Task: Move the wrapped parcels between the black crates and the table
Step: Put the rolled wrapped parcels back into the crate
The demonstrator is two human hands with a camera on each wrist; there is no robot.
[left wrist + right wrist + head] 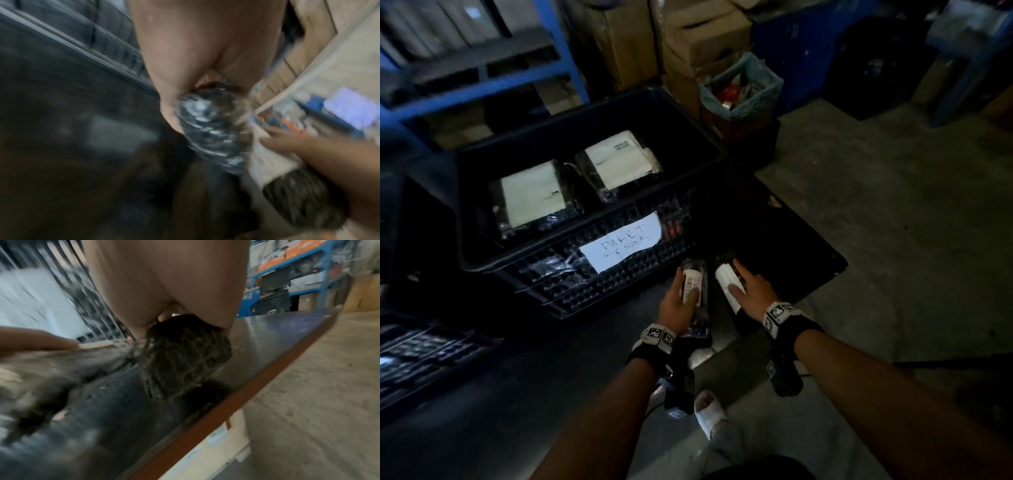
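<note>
My left hand (681, 299) grips a long black wrapped parcel (693, 291) with a barcode label. Right beside it, my right hand (744, 287) grips a second black parcel (727, 282) with a white label. Both parcels sit at the near corner of the dark table (784, 236), just in front of the black crate (585, 113). In the crate lie two wrapped parcels, one (534, 195) on the left and one (619, 159) on the right, each with a white label. The right wrist view shows the parcel's (183, 356) end just above the glossy table top (267, 345). The left wrist view is blurred; its bubble-wrapped parcel (211, 129) fills my palm.
A handwritten paper sign (619, 241) hangs on the crate's front. Another black crate (421, 349) stands at lower left. Behind are blue shelving (558, 51), cardboard boxes (705, 37) and a lined bin (739, 89). Concrete floor (893, 205) lies to the right. My sandalled foot (709, 407) is below.
</note>
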